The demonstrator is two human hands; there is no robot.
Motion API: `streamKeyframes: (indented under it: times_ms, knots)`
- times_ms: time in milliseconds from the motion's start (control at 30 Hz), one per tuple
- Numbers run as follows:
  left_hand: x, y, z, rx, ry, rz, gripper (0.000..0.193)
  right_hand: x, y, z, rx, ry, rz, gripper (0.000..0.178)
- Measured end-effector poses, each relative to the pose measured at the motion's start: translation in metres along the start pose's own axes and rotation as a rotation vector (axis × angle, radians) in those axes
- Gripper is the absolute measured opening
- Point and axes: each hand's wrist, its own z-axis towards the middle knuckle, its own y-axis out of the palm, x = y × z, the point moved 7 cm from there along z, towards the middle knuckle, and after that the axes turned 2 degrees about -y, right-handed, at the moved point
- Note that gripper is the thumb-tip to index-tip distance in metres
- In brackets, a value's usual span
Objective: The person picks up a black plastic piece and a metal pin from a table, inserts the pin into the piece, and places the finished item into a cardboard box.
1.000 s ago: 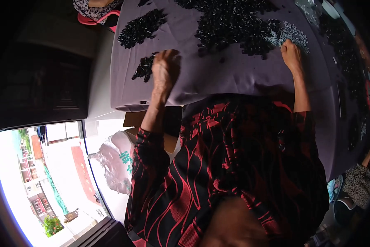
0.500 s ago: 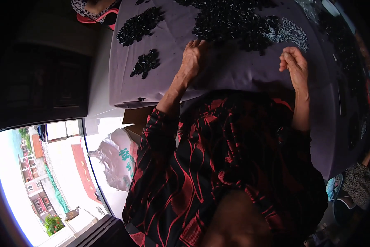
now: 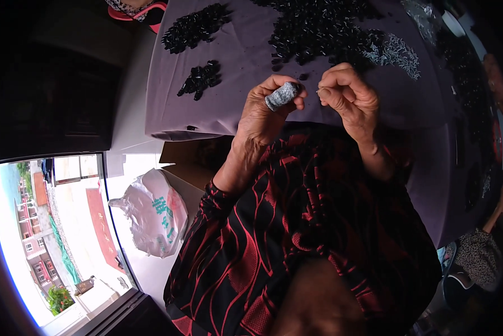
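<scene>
Just above the near side of the cloth-covered table, my left hand (image 3: pixel 260 112) is closed in a pinch. A grey fabric finger sleeve (image 3: pixel 281 96) covers its thumb, and a small black piece (image 3: pixel 299 88) shows at its fingertips. Facing it, a short gap away, my right hand (image 3: pixel 353 101) pinches a tiny pale pin (image 3: pixel 318 91), mostly hidden by the fingers. Beyond both hands lies a large heap of small black pieces (image 3: pixel 313 31). A pile of thin silvery pins (image 3: pixel 396 56) borders its right side.
Two smaller heaps of black pieces, a far one (image 3: pixel 195 27) and a nearer one (image 3: pixel 200 79), lie on the left of the purple-grey tablecloth (image 3: pixel 240 56). A white plastic bag (image 3: pixel 153 215) stands lower left. Another person's patterned sleeve (image 3: pixel 478 255) shows at right.
My left hand has come back from the heap's near edge, turning its sleeved thumb into view. My right hand has moved left from beside the silvery pins, so the hands now face each other.
</scene>
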Motion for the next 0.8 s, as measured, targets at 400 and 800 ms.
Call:
streamKeyframes:
  times_ms: [400,800]
  knots:
    - [-0.018,0.005,-0.020,0.066,-0.041,0.167,0.007,0.015,0.016,-0.024,0.016,0.232,0.210,0.004]
    - [-0.027,0.004,-0.037,0.129,-0.035,0.274,0.005,0.024,0.016,-0.041,-0.144,0.360,0.216,0.006]
